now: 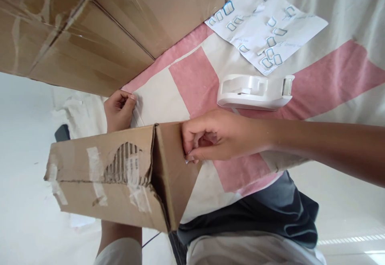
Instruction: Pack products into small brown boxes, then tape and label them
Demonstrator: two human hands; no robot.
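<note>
A brown cardboard box stands in front of me, its face patched with strips of clear tape and torn down to the corrugation. My right hand is closed in a pinch against the box's right side. A tiny white piece of paper shows at its fingertips. My left forearm passes behind the box. Beyond its far edge, my left hand is curled closed, thumb against finger; whether anything is in it is hidden. A white tape dispenser lies just beyond my right hand.
A white sheet bearing several blue-outlined stickers lies past the dispenser. Large taped cardboard boxes stand at the upper left. Pink-and-cream cloth covers the surface. My dark-clothed leg is close below it.
</note>
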